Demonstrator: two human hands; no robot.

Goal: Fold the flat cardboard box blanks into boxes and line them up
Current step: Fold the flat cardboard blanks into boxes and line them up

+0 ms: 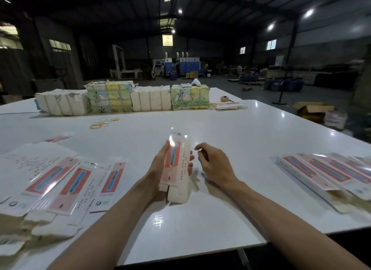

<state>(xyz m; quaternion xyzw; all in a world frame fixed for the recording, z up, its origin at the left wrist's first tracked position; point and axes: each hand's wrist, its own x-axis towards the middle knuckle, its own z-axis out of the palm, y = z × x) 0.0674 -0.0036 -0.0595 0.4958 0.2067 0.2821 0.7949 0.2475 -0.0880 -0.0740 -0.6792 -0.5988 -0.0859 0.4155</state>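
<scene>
My left hand (158,169) grips a long white and pink box (176,169) above the middle of the white table (241,133). The box stands partly folded, its lower flaps hanging open near my wrist, and my fingertips wrap round its right side. Just to the right, my right hand (212,163) hovers with fingers loosely curled and holds nothing. Flat box blanks (60,181) lie spread in a loose pile at the left. Folded boxes (329,173) lie side by side in a row at the right edge.
Wrapped bundles of stock (124,99) line the far side of the table. Yellow rubber bands (104,122) lie in front of them. A small stack of blanks (228,106) and a tape measure (224,98) sit at the far right. An open cardboard carton (313,109) stands on the floor.
</scene>
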